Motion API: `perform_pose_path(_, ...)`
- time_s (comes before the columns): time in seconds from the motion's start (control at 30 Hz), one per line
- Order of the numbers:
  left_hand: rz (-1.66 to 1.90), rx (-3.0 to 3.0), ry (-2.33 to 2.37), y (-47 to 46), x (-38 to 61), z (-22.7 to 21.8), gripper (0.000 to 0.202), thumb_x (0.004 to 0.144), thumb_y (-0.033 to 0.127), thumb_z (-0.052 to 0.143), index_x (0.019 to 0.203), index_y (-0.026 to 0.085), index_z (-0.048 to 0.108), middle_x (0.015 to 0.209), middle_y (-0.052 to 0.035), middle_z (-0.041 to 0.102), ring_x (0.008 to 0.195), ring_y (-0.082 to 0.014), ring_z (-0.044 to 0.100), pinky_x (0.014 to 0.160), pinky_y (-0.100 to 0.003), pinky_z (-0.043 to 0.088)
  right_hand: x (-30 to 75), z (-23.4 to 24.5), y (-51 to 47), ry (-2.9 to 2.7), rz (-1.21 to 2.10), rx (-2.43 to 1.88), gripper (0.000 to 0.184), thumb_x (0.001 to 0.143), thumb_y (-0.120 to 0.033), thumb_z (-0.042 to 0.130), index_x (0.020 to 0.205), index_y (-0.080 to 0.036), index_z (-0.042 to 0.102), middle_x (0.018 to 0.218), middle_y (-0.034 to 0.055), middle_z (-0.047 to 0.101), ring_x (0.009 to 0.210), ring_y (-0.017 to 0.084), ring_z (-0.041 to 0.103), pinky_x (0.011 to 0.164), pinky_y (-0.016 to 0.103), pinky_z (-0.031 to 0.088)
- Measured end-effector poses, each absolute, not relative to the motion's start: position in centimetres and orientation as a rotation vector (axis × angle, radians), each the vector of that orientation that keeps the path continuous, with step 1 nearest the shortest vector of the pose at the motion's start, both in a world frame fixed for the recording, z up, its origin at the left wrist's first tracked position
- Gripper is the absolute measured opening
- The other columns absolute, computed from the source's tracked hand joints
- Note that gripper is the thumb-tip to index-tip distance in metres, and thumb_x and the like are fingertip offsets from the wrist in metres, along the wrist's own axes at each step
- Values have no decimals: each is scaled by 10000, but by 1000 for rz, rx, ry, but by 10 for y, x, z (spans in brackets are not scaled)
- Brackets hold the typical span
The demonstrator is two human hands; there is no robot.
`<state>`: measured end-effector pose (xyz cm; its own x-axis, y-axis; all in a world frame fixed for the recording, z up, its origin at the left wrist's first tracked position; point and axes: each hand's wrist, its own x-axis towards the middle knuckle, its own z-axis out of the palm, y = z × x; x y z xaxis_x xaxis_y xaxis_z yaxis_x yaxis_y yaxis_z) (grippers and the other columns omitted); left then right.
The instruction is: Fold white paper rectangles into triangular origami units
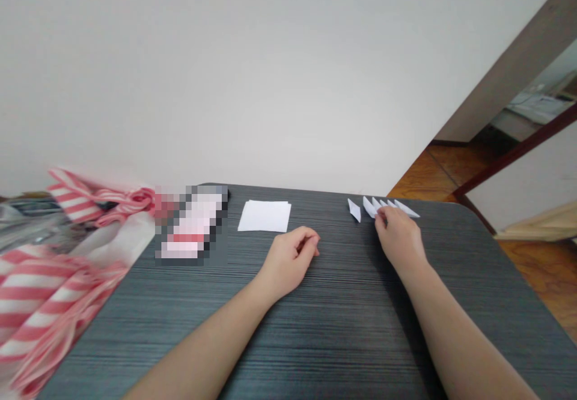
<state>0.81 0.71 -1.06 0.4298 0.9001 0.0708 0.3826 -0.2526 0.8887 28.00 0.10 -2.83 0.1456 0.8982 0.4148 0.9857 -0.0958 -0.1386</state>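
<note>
Well, a pixelated patch (192, 226) hides whatever lies at the far edge of the table (342, 334), and a pink-and-white striped bag (40, 304) runs out of view past the table's left side. Small folded white paper pieces (383, 206) lie in a row along the far edge, partly behind the right hand (399, 238). Its curled fingertips (381, 220) touch them, though whether it grips one is impossible to tell. The left hand (291, 260), loosely curled and holding nothing visible, rests on the table just before a stack of white paper (264, 216).

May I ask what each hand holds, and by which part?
The right hand has fingers on a folded paper piece, hold unclear; the left hand shows nothing held.
</note>
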Motion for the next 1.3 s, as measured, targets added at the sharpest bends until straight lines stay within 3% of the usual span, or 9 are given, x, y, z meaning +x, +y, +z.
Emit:
perform_pose_path(0.3, 762, 1832, 1098, 7, 8, -11, 238, 947, 342, 469, 891, 192, 646, 767, -9, 716, 580, -124, 617, 557, -224, 470, 279, -26, -1, -1803, -345, -2046, 155, 924, -263, 504, 929, -180, 635, 915, 96, 682, 822, 245, 635, 716, 351, 490)
perform_pose_path(0.53, 759, 1836, 1103, 7, 8, -11, 234, 947, 326, 464, 895, 194, 650, 769, -9, 716, 589, -127, 621, 550, -219, 465, 258, -15, -8, -2058, -232, -1879, 212, 948, -326, 538, 1092, -203, 633, 1014, 89, 669, 859, 224, 642, 682, 299, 489)
perform_pose_path(0.67, 760, 1829, 1099, 7, 8, -11, 229, 950, 326, 466, 896, 194, 645, 766, -9, 714, 592, -128, 622, 557, -220, 468, 250, -15, -9, -2168, -205, -1924, 240, 957, -278, 537, 1176, -228, 620, 1063, 92, 658, 876, 224, 647, 659, 293, 488)
perform_pose_path(1.3, 767, 1832, 1087, 7, 7, -13, 223, 959, 319, 463, 899, 192, 636, 762, 0, 701, 596, -121, 613, 561, -216, 459, 257, -27, -2, -1939, -311, -1851, 174, 958, -199, 520, 864, -165, 663, 909, 90, 694, 878, 236, 656, 764, 331, 496)
